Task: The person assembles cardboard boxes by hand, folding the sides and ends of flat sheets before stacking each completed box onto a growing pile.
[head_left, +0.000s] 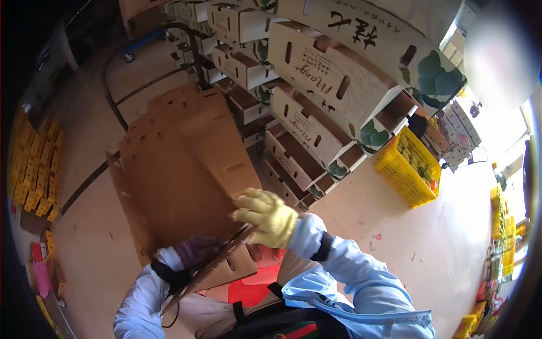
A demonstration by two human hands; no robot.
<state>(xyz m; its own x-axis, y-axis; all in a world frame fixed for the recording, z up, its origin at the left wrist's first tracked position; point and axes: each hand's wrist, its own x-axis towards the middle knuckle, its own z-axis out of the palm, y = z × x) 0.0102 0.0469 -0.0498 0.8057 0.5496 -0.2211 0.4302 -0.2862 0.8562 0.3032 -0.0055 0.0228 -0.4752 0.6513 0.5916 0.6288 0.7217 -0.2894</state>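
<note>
A large flat brown cardboard box blank [175, 169] lies in front of me, with slots and cut flaps along its edges. One cardboard panel [212, 260] stands tilted, seen nearly edge-on, between my two hands. My right hand [265, 217], in a pale yellow glove, is closed at the panel's upper end, its fingers bent over the edge. On the panel's other side is my left hand [195, 250], in a dark purple glove. It is close against the board, but its fingers are dim and blurred.
Stacked white mango boxes [316, 73] rise ahead and to the right. A yellow crate [409, 169] of green fruit stands on the floor at right. Behind the cardboard is a cart's black handle [107, 85]. Yellow stacks [36, 164] line the left. A red seat-like object [254, 285] shows below me.
</note>
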